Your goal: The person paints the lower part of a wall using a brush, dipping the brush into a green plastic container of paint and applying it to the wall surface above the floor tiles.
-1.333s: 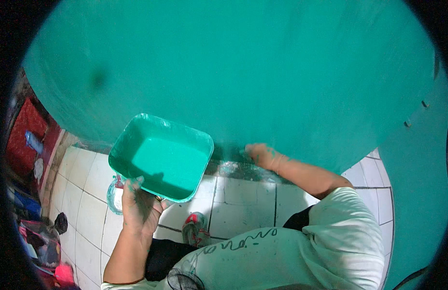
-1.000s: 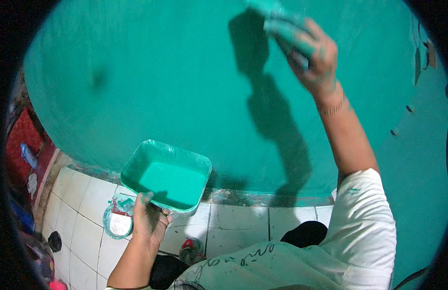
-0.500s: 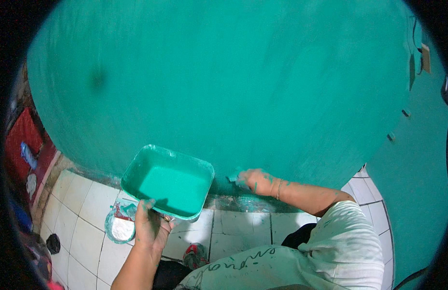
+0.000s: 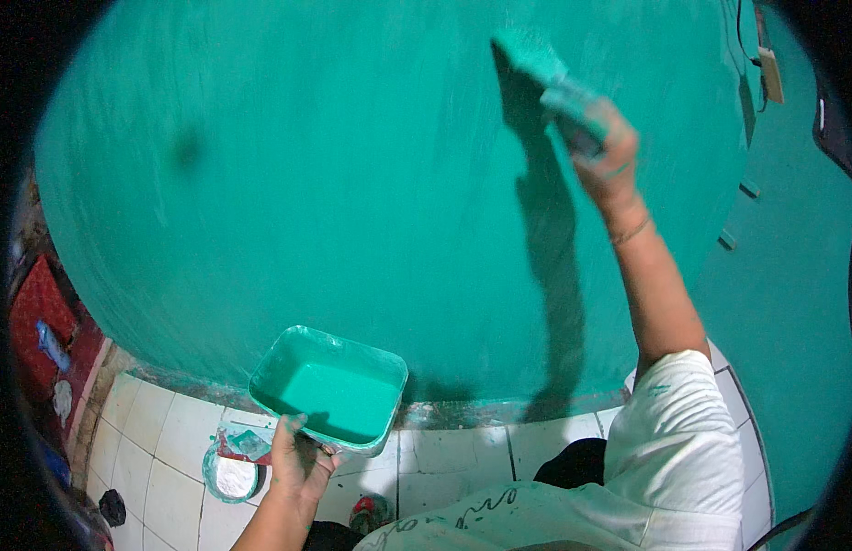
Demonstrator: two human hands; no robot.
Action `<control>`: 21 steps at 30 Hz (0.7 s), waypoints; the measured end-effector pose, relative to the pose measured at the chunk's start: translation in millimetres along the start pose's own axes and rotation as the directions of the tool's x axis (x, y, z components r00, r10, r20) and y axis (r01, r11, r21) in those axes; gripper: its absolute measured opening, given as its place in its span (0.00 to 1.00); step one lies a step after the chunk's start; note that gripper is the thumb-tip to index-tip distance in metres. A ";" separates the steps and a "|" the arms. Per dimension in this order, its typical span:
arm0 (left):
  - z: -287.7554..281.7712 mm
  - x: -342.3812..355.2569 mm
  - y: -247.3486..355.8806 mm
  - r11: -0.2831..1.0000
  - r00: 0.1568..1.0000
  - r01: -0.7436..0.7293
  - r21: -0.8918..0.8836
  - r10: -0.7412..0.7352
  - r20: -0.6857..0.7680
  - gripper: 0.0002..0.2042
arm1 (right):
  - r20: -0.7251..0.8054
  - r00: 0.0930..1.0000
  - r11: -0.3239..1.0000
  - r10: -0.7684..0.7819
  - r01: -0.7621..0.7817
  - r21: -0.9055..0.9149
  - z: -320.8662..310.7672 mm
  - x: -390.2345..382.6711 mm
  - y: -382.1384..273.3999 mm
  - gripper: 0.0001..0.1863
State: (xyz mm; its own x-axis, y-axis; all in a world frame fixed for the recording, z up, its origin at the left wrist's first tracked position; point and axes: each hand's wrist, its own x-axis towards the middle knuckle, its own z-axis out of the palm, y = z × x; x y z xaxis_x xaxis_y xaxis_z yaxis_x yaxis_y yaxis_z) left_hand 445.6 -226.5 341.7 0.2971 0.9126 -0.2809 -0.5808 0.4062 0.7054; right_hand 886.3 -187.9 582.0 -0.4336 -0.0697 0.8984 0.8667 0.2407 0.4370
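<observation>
Brush (image 4: 529,57) on green wall (image 4: 315,211), paint tub (image 4: 293,363) held low

The right hand (image 4: 608,151) is closed around the brush's handle, well above the wall's bottom edge. The bristles point up and leftward and appear to touch the wall, though blur leaves the contact uncertain; the brush's long axis slants from upper left down to the hand at lower right. The left hand (image 4: 299,464) grips the tub, thumb over its near rim, fingers mostly hidden underneath, probably to steady the weight of green paint (image 4: 338,395). Its opening faces up, its long side running roughly along the wall's bottom edge, likely so paint stays in easy reach and drips fall inside. A round pot (image 4: 235,479) stands on the tiled floor (image 4: 458,455), left of the tub.
</observation>
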 end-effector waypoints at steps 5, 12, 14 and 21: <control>-4.8 -0.6 -2.2 1.000 1.000 -0.026 0.015 0.026 0.013 0.25 | 0.462 0.873 0.959 -0.155 0.021 0.281 -6.1 -97.1 -112.0 0.23; -8.2 -2.5 2.0 1.000 1.000 -0.002 0.025 0.002 -0.004 0.27 | 0.309 0.949 0.952 -0.062 -0.037 0.304 -13.5 -36.0 -93.2 0.25; -13.7 -0.1 3.1 1.000 1.000 0.008 0.023 -0.008 -0.006 0.27 | 0.040 0.993 0.982 -0.115 0.107 0.158 -3.9 3.9 -60.5 0.22; 6.0 1.9 0.0 1.000 0.998 -0.018 0.015 0.017 0.063 0.28 | -0.006 0.990 0.989 -0.138 0.137 -0.046 42.5 70.1 -0.8 0.27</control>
State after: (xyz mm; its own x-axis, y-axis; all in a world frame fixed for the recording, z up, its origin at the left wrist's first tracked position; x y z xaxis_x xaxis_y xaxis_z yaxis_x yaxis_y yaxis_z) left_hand 450.7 -225.1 345.1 0.3342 0.9148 -0.2268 -0.5751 0.3886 0.7199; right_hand 844.7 -151.8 642.7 -0.5473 -0.1080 0.8300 0.8094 0.1843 0.5577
